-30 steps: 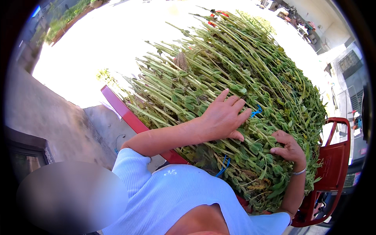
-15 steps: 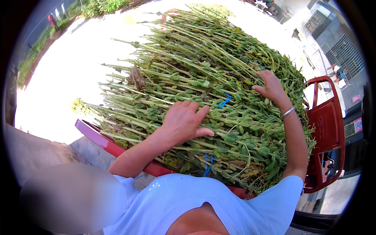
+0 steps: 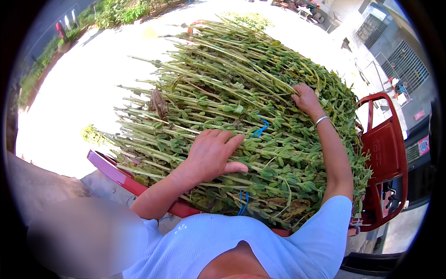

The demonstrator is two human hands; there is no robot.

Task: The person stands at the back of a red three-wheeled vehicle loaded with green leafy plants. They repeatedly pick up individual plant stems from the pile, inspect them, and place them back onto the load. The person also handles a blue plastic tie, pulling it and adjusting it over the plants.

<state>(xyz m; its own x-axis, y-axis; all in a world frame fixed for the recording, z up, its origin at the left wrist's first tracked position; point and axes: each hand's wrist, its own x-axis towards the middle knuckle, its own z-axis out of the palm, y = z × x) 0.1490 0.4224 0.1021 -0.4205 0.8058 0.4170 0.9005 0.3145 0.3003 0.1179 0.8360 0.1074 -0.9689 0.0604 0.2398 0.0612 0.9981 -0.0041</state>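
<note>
A big heap of cut green stalks with pods [image 3: 278, 160], sesame by their look, lies in front of me, bare stem ends to the left and leafy tops to the right. On its near part my left hand [image 3: 211, 156] rests palm down, thumb and fingers apart, gripping nothing. My right hand [image 3: 306, 100] reaches farther across, its fingers closed round a few stalks near their leafy ends. A blue tie [image 3: 261, 129] circles stalks between my hands; another blue tie [image 3: 243, 203] shows near my body. One dry brown leaf [image 3: 158, 103] sits among the stems.
The heap lies on a red cart, whose near side rail [image 3: 116, 176] runs close to my body. A red metal frame with a panel [image 3: 383, 149] stands at the right. Beyond are sunlit ground [image 3: 88, 93], a grey building [image 3: 404, 56] and green plants [image 3: 123, 14].
My right hand has moved slightly left and closed on stalks; its thumb and fingers were apart before. My left hand still lies on the heap. The whole view has shifted slightly.
</note>
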